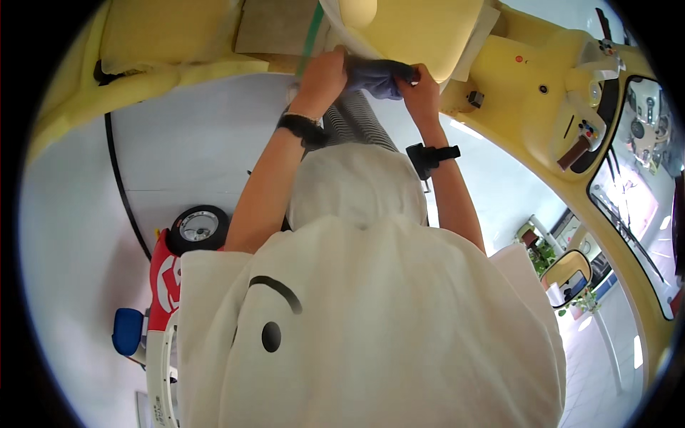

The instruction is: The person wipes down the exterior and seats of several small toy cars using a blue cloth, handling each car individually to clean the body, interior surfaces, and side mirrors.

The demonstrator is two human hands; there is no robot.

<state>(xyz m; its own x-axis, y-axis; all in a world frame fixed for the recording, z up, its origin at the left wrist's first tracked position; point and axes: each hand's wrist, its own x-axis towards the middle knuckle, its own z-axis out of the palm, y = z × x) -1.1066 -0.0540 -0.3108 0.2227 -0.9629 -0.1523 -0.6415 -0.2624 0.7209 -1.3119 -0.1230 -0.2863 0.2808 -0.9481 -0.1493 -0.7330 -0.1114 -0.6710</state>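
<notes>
A grey-purple cloth point(377, 77) is stretched and bunched between my two hands. My left hand point(327, 72) grips its left end, beside a green strip point(311, 37). My right hand point(421, 88) pinches its dark right end between thumb and fingers. The cloth is in front of the lower edge of a yellow seat point(428, 32) inside a small yellow vehicle; whether it touches the seat I cannot tell. Both wrists wear black bands. Below the cloth, a ribbed grey strip point(358, 120) shows on or near the floor.
At the right are the yellow dashboard point(514, 80), a handle with coloured buttons point(583, 139), a windshield point(637, 187) and a side mirror point(567, 278). A yellow door sill point(176, 80) runs along the left. A red-and-white small vehicle point(163, 283) with a black tyre point(198, 229) stands lower left.
</notes>
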